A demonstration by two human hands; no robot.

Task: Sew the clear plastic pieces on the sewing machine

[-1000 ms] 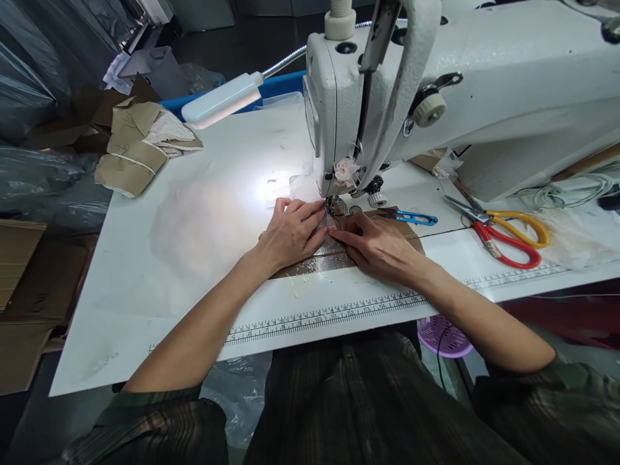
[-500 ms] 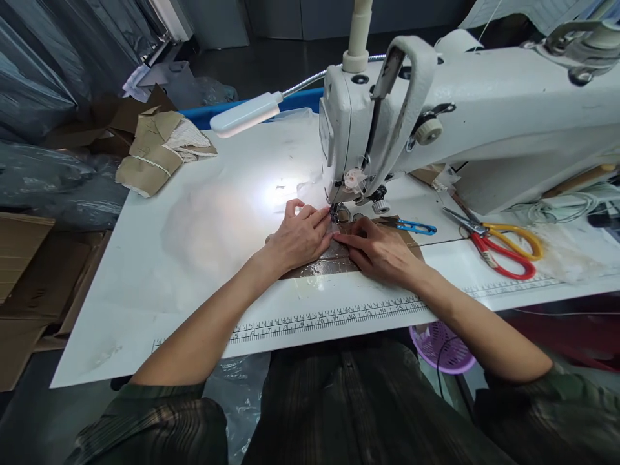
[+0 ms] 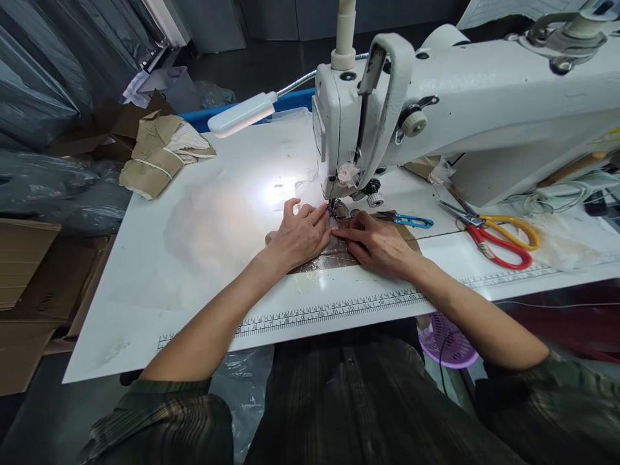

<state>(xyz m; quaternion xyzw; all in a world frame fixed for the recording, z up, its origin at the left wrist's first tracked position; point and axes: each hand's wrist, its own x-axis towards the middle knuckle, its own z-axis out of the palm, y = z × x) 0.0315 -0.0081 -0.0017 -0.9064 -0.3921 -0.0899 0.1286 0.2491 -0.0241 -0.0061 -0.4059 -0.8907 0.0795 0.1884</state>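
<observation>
The sheer cloth point(image 3: 334, 243) runs roughly 12-to-6 o'clock; left hand point(image 3: 303, 234) presses it, fingers slightly spread; right hand point(image 3: 380, 245) touches it, pinch unclear.

We log white table point(image 3: 130, 303); brown sheet point(image 3: 339, 260) beneath left hand point(image 3: 301, 234), right hand point(image 3: 380, 242). Left of left: pale heap point(image 3: 208, 223); farther, wrapped bundle point(image 3: 155, 155). Right of right: red-yellow scissors point(image 3: 477, 221). Beyond both: sewing machine point(image 3: 460, 90).

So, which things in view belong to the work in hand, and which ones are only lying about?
In use, it seems:
left hand and right hand
sheer cloth between them
sewing machine
lit lamp

Apparently just lying about:
scissors with red and yellow handles
blue snips, near the right hand but not held
paper-wrapped bundle
purple basket
</observation>
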